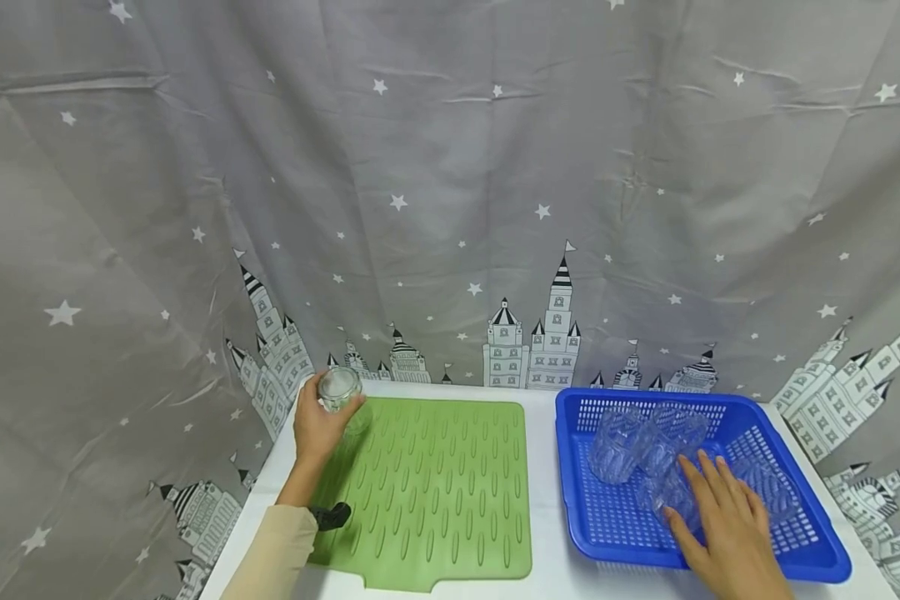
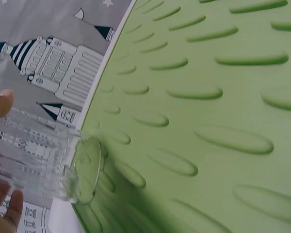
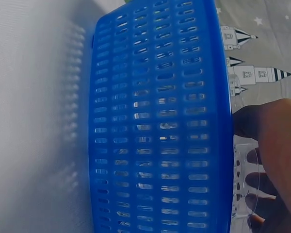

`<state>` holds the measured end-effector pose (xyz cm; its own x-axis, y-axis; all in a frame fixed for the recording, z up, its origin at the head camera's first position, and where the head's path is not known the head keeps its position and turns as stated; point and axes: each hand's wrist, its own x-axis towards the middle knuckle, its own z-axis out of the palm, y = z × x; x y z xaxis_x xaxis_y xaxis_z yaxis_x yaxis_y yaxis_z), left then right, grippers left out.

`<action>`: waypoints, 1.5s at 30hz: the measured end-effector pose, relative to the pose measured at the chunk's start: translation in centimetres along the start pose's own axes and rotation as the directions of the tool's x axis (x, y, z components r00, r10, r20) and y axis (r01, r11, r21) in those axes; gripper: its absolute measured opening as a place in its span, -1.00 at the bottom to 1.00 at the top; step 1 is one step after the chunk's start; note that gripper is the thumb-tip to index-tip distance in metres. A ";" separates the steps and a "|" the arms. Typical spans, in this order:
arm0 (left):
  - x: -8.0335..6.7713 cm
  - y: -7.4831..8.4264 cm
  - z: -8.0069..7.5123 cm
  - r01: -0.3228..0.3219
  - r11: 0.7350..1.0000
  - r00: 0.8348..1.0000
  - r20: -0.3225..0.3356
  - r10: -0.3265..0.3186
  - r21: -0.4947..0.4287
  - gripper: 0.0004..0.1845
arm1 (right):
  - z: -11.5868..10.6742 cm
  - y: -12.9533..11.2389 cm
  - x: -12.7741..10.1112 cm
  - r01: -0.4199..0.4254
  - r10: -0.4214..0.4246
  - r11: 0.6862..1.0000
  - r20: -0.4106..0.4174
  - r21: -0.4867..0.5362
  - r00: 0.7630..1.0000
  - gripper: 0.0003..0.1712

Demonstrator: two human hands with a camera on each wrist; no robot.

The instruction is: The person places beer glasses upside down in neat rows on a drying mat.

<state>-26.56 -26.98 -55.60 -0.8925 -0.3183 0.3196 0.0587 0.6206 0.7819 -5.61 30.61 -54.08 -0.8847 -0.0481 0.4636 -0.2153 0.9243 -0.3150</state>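
Observation:
My left hand [image 1: 317, 427] grips a clear drinking glass [image 1: 341, 388] at the far left corner of a green ridged mat [image 1: 435, 492]. In the left wrist view, the glass [image 2: 31, 153] lies between thumb and fingers, its rim overlapping the mat's edge. My right hand [image 1: 731, 525] is over the blue basket [image 1: 607, 546], fingers spread and fairly straight. Its thumb and fingers are right at a clear patterned glass [image 1: 663, 497]. From the right wrist, the basket wall [image 3: 155, 121] hides most of the glasses, with one clear glass [image 3: 240, 179] showing beside the fingers.
Several more clear glasses lie in the basket, including one glass [image 1: 613, 450] at its left and another glass [image 1: 771, 492] at its right. Mat and basket stand apart on a white table [image 1: 546, 483]. A grey curtain [image 1: 435, 167] with castles and stars hangs behind.

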 end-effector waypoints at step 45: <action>-5.1 -3.0 -0.5 0.110 0.993 0.990 0.091 -0.105 -0.050 0.03 | -0.7 0.7 1.4 -0.080 0.081 0.995 0.003 -0.056 0.997 -0.04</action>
<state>-21.94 -27.61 -59.34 -0.9308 -0.3148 0.1856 -0.0172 0.5450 0.8383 -6.66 31.43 -53.05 -0.9004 0.0257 0.4342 -0.1197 0.9451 -0.3041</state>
